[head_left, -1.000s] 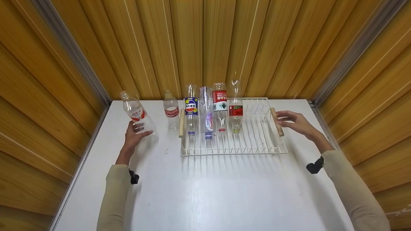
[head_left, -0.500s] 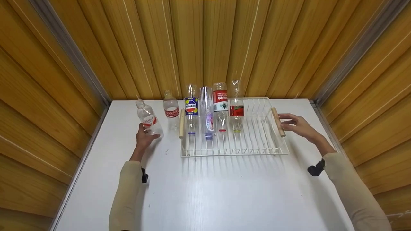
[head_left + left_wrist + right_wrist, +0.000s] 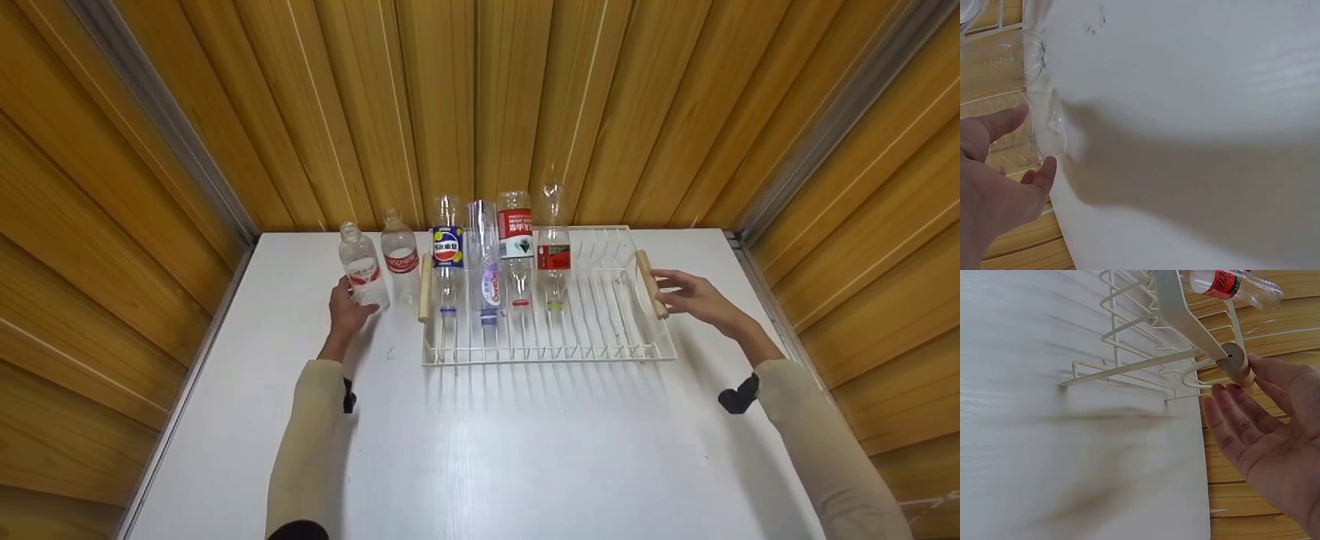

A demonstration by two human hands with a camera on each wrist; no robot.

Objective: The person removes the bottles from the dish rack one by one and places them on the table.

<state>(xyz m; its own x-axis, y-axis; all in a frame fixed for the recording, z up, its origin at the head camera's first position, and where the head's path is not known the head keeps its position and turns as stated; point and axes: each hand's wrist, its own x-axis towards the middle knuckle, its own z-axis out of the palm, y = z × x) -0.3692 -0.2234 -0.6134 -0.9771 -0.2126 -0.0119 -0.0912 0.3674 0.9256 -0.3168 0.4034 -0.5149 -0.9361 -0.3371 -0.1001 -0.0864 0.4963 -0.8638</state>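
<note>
In the head view my left hand (image 3: 347, 311) grips a clear plastic bottle (image 3: 365, 274) with a red-and-white label low on its body, thumb on one side and fingers on the other. The bottle has its uncapped neck up, close beside a second clear bottle with a red label (image 3: 401, 260). Its base (image 3: 1055, 132) is by the white tabletop in the left wrist view. On the other side, my right hand (image 3: 697, 300) holds the wooden handle (image 3: 651, 285) of a white wire dish rack (image 3: 547, 361) between thumb and fingertips.
Several empty bottles stand neck-down in the rack: one with a blue label (image 3: 448, 247), a purple-tinted one (image 3: 484, 259), and two with red labels (image 3: 515, 234) (image 3: 553, 257). Another wooden handle (image 3: 424, 289) is on the rack's left. Wood-patterned panels (image 3: 442, 97) enclose the white table (image 3: 487, 457).
My left hand has carried the clear bottle to the right, up beside the red-labelled bottle, and its lean has lessened. The right hand has stayed at the rack's handle.
</note>
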